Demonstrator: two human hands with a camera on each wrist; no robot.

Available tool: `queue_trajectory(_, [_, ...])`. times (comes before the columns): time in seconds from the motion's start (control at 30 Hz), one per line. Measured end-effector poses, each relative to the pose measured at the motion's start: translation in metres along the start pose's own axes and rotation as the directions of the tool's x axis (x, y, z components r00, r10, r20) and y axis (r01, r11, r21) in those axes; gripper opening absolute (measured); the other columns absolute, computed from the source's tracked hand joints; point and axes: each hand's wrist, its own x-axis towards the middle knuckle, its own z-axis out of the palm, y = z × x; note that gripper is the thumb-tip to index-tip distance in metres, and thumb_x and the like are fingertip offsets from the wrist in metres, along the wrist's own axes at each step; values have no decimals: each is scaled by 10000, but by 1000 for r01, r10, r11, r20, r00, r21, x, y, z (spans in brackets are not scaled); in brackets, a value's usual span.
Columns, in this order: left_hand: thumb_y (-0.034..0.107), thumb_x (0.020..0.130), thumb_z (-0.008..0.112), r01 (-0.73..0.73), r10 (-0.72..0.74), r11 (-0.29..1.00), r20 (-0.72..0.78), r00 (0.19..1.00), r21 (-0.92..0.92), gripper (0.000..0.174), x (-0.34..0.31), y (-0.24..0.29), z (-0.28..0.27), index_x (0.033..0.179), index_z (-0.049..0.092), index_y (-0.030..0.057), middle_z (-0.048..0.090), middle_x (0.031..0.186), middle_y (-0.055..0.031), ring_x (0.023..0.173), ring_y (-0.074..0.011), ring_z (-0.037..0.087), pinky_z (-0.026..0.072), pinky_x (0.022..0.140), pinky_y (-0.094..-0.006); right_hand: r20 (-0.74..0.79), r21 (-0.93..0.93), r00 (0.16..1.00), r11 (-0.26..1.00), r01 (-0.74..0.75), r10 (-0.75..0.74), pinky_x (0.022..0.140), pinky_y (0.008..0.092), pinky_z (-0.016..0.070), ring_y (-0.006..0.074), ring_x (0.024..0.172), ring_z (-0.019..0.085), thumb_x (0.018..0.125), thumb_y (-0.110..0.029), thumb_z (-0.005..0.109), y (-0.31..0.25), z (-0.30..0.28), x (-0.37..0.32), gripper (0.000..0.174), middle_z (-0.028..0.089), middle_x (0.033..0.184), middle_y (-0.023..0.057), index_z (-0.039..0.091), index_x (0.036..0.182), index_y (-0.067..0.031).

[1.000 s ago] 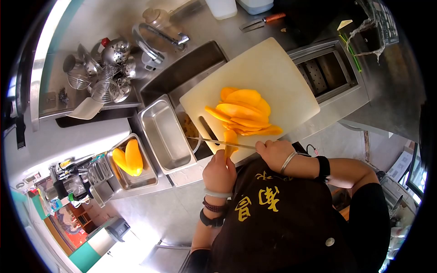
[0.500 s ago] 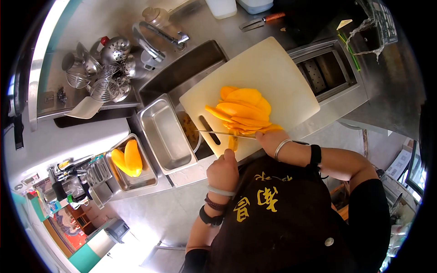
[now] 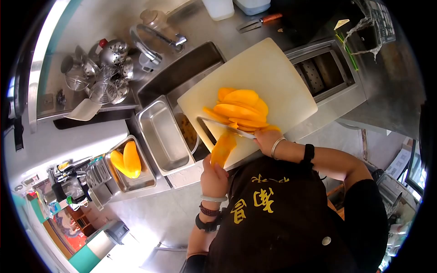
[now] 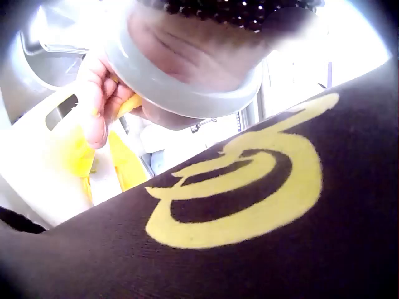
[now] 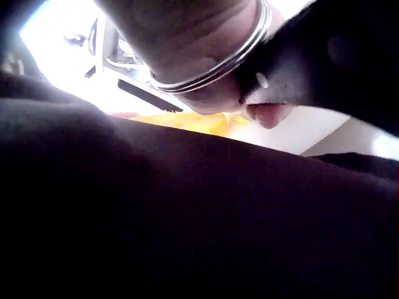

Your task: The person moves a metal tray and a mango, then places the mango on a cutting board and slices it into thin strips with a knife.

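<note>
In the head view my left hand point(image 3: 214, 180) pinches the near end of a long yellow-orange mango piece point(image 3: 224, 149) at the near edge of the white cutting board point(image 3: 284, 68). My right hand point(image 3: 270, 143) grips a knife, its handle hidden in the fist. The knife blade point(image 3: 223, 126) points left, just beyond the held piece and close to a pile of mango slices point(image 3: 241, 109) on the board. The left wrist view catches the fingers point(image 4: 96, 99) of my left hand near yellow fruit. The right wrist view is mostly dark cloth.
A steel pan point(image 3: 163, 136) stands left of the board by the sink point(image 3: 191, 68). Farther left, another tray point(image 3: 144, 182) holds whole peeled mangoes point(image 3: 127, 160). Ladles and whisks point(image 3: 102, 79) crowd the back left under the faucet point(image 3: 148, 50). A red-handled fork point(image 3: 259, 22) lies behind the board.
The mango piece has swung toward me and shows its broad face, in my left hand. The knife has moved away from me, off that piece toward the pile of slices.
</note>
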Motion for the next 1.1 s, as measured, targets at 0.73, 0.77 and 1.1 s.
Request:
queue_trajectory(0.73, [45, 765, 404, 225, -137, 859, 219, 966, -460, 355, 39, 16, -6, 1091, 354, -89, 497, 584, -82, 389, -109, 436, 341, 346, -213, 61, -68, 997, 996, 55, -51, 563, 381, 471, 298, 669, 595, 735, -104, 451, -30, -20, -21, 164, 585, 739, 150, 429, 882, -33])
queue_trajectory(0.77, [45, 765, 404, 225, -135, 860, 220, 966, -459, 355, 41, 15, -6, 1091, 354, -89, 497, 584, -82, 389, -109, 436, 341, 346, -213, 53, -59, 998, 997, 39, -36, 562, 383, 469, 298, 672, 595, 740, -107, 445, -31, -20, -18, 154, 588, 736, 151, 433, 877, -36])
queue_trajectory(1.1, [56, 754, 440, 132, -77, 925, 165, 983, -355, 326, 45, -9, -4, 1052, 395, -67, 528, 657, -110, 504, -140, 503, 398, 450, -233, 88, -53, 995, 998, -38, 43, 599, 382, 465, 287, 728, 603, 794, -144, 392, -37, -21, -7, 171, 605, 790, 159, 465, 904, -35])
